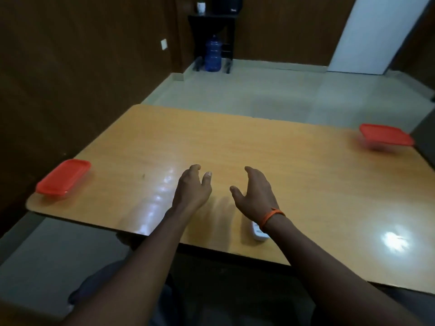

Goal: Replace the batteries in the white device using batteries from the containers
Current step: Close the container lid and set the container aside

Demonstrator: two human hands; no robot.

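Hovering over the middle of the table [294,165], both hands are empty and loosely spread. The left hand [191,187] is held palm-inward with its fingers curled slightly and its thumb raised; nothing lies between thumb and fingers. The right hand [255,196] faces it, fingers extended forward and thumb splayed toward the left hand; it too grasps nothing. A clear gap separates the two hands. Whether either hand touches the tabletop cannot be told from this view.

An orange band [270,216] encircles the right wrist. Directly beneath that wrist, near the table's front edge, lies the white device [259,234]. Only its near end is visible; the rest is hidden by the forearm. Neither hand is in contact with it.

Two containers with red lids stand at opposite sides of the table, well apart from both hands and from the device. The left container [63,177] sits close to the left front corner. The right container [386,136] sits near the far right corner; its clear lower body is blurred. Both lids are on, so the contents cannot be seen.

The tabletop is glossy light wood with bright reflections. Beyond it is a pale tiled floor, dark wall panels and a blue water jug [213,54] beneath a dark stand [211,18].
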